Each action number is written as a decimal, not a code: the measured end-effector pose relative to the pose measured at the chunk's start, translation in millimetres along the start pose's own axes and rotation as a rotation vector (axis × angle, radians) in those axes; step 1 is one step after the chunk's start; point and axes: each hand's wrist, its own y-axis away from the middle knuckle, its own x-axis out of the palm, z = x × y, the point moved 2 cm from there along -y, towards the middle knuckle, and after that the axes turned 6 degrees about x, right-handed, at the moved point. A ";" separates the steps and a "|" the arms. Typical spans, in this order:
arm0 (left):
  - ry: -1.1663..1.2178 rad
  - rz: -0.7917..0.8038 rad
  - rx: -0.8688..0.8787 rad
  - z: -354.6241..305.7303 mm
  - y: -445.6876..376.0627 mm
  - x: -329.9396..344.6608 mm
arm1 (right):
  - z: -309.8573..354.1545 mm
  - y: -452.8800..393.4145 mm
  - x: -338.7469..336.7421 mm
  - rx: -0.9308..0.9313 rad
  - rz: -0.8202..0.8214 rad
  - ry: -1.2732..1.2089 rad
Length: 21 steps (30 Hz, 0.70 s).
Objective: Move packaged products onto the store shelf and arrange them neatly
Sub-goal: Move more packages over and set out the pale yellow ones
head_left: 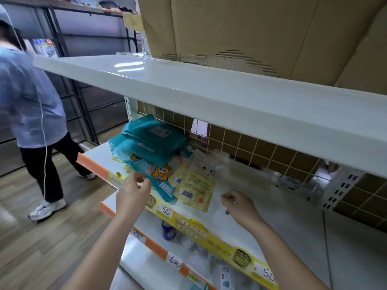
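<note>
Nearest to me, over the front edge of the middle shelf (240, 206), my two hands hang apart with bare shelf between them. My left hand (132, 193) is the nearer one to the goods: its fingers are loosely spread, and the fingertips sit right at the near corner of the teal cartoon packet (159, 176), touching it or only just short; I cannot tell which, and it has no grip on it. My right hand (238, 204) hovers over the shelf with its fingers curled inward and holds nothing that I can make out.

Just beyond my left hand, that packet lies flat, its long axis slanting from near-right to far-left. Beside it, toward my right hand, lies a pale yellow pouch (199, 183), flat, barcode end toward me. Farther back and left, a loose stack of teal packets (150, 137) leans untidily toward the wire grid back (261, 147). So the pile lies ahead and to the left; I judge the left hand should take it, the right steadying the yellow pouch.
</note>
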 end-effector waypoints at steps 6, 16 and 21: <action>0.007 0.057 0.019 28.1 -73.5 -9.2 | 44.1 -33.6 39.5 0.005 -0.053 0.017; 0.010 0.196 0.094 77.7 -193.3 -52.4 | 157.8 -91.5 126.2 -0.071 -0.224 0.107; -0.003 0.240 0.145 89.2 -227.8 -57.1 | 192.0 -129.2 149.2 -0.138 -0.375 0.269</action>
